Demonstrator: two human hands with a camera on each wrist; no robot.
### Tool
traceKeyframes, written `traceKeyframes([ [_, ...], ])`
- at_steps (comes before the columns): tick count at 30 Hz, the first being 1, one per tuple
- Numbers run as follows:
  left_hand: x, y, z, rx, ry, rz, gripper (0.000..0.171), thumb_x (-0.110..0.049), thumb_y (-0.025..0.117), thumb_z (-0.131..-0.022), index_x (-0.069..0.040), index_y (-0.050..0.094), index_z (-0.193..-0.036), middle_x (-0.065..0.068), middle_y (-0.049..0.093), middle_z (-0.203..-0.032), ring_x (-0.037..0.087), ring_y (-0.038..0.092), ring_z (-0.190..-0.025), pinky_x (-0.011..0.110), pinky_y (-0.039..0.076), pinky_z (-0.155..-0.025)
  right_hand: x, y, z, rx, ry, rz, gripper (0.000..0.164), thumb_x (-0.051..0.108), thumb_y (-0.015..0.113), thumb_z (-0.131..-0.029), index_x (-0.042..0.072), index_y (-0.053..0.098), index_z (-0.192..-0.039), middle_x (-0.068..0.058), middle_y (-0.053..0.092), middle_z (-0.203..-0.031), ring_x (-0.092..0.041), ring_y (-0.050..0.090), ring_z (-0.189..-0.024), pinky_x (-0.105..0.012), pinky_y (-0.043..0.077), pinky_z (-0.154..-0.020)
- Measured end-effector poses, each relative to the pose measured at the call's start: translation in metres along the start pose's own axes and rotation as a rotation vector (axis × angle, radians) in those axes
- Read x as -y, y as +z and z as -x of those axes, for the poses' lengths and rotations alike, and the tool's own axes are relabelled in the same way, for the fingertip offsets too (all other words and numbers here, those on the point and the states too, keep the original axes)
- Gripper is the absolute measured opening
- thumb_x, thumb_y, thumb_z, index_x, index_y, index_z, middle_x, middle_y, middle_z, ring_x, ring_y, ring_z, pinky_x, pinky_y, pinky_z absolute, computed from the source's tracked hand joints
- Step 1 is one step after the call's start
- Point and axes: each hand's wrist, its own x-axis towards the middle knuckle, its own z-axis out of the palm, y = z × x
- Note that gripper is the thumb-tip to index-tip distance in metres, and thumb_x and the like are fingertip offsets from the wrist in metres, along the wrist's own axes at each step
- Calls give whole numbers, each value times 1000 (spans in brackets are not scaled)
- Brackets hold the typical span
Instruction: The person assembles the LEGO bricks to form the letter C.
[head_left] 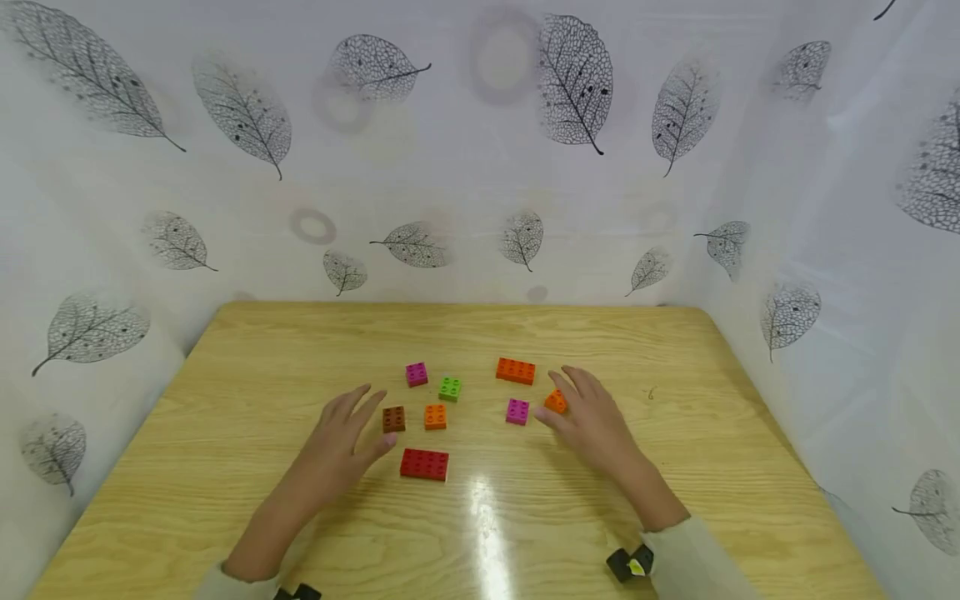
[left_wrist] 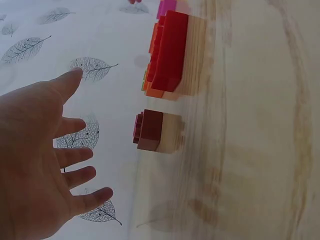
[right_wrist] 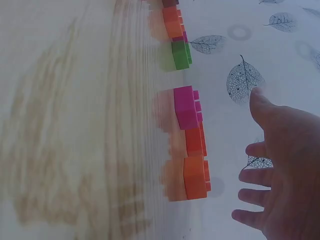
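My left hand (head_left: 339,446) hovers with spread fingers just left of a brown toy brick (head_left: 393,419); the left wrist view shows a gap between them. Over on the right, my right hand (head_left: 592,417) is held above the table beside an orange brick (head_left: 555,402), fingers apart and nothing in them. A magenta brick (head_left: 517,411) lies left of that hand, and a long orange-red brick (head_left: 516,371) sits behind it. Near the left hand are a long red brick (head_left: 424,464), another orange brick (head_left: 435,417), a green brick (head_left: 450,389) and a second magenta brick (head_left: 416,374).
The bricks lie separately on a wooden table (head_left: 262,375). A pale curtain (head_left: 465,167) printed with leaves hangs behind the table and along both sides. Dark wrist straps (head_left: 630,564) show at the sleeves.
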Motion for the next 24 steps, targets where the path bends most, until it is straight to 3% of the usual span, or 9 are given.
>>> traceKeyframes([
  [7,-2,4,2,12,-2,105,62,-46,58,-101,-15,43,-153,13,38,-159,41,34,-144,68,38,-105,9,2,-4,55,60,-233,65,50,58,-100,11,46,-151,-14,42,-156,-39,42,-141,-62,37,-110],
  [13,-4,6,1,67,-18,194,53,-41,62,-100,-17,52,-147,7,52,-147,26,56,-121,45,53,-90,8,6,-7,104,78,-368,64,50,59,-99,11,48,-149,-9,50,-147,-26,59,-117,-49,50,-99],
  [17,-4,9,1,109,-45,222,51,-43,63,-98,-19,56,-142,-1,59,-135,14,56,-104,31,50,-79,7,10,-11,117,59,-410,54,37,63,-100,9,51,-146,-11,54,-141,-20,61,-104,-40,53,-87],
  [24,-3,17,0,165,-102,259,48,-43,67,-95,-23,60,-138,-7,63,-126,9,57,-93,29,49,-77,6,22,-17,148,62,-440,48,24,66,-99,8,56,-142,-10,59,-134,-15,63,-96,-29,54,-77],
])
